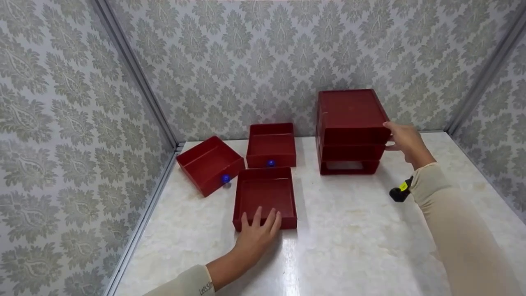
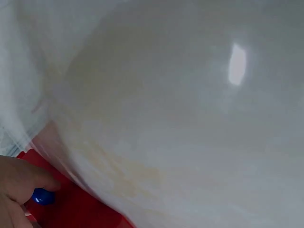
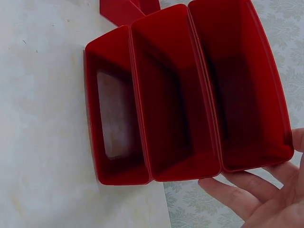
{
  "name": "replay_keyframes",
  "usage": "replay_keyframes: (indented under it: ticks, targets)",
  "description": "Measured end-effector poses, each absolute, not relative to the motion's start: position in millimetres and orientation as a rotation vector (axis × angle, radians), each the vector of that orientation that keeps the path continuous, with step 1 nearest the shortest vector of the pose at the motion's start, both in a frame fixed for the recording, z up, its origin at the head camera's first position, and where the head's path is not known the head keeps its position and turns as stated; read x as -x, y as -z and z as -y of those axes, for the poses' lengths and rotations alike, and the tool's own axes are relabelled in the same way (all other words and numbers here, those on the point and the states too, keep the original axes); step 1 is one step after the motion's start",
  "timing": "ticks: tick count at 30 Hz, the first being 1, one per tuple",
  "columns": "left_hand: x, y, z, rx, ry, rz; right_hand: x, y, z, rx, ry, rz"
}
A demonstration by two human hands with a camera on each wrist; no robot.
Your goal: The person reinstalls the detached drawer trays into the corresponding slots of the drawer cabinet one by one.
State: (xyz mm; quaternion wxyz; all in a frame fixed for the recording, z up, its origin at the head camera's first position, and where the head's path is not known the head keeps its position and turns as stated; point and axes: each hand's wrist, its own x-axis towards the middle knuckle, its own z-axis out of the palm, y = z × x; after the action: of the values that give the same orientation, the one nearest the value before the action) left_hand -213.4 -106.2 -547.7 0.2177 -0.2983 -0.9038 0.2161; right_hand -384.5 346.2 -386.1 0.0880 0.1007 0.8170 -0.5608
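Observation:
A red drawer (image 1: 265, 197) lies on the table, and my left hand (image 1: 257, 236) grips its front wall with the fingers reaching over the edge. In the left wrist view, a blue knob (image 2: 43, 196) on the drawer's front shows beside that hand's thumb. A red cabinet frame (image 1: 349, 109) with three stacked openings stands at the back right. My right hand (image 1: 407, 139) touches its right side with fairly straight fingers, the thumb at the upper front corner. In the right wrist view, the frame's openings hold no drawers, and the lowest one shows the table through its base.
Two more red drawers lie behind and left: an angled drawer (image 1: 211, 162) and a straight drawer (image 1: 272, 142), each with a blue knob in front. A black object with a yellow patch (image 1: 399, 193) lies near my right sleeve, partly hidden. Patterned walls (image 1: 263, 61) enclose the table.

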Motion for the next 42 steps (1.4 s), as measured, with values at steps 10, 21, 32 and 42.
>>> replay_keyframes:
  ticks: [10, 21, 32, 42]
  targets:
    - [177, 514, 73, 0.807, -0.483, 2.630, 385, 384, -342, -0.280, 1.743, -2.457]
    - [157, 501, -6, 1.091, -0.712, 2.425, 387, 383, -345, -0.281, 1.723, -2.469]
    - [166, 527, -83, 1.103, -0.641, 2.217, 384, 392, -342, -0.272, 1.780, -2.475]
    - [185, 515, -115, 1.100, -0.662, 2.314, 382, 387, -337, -0.226, 1.769, -2.509]
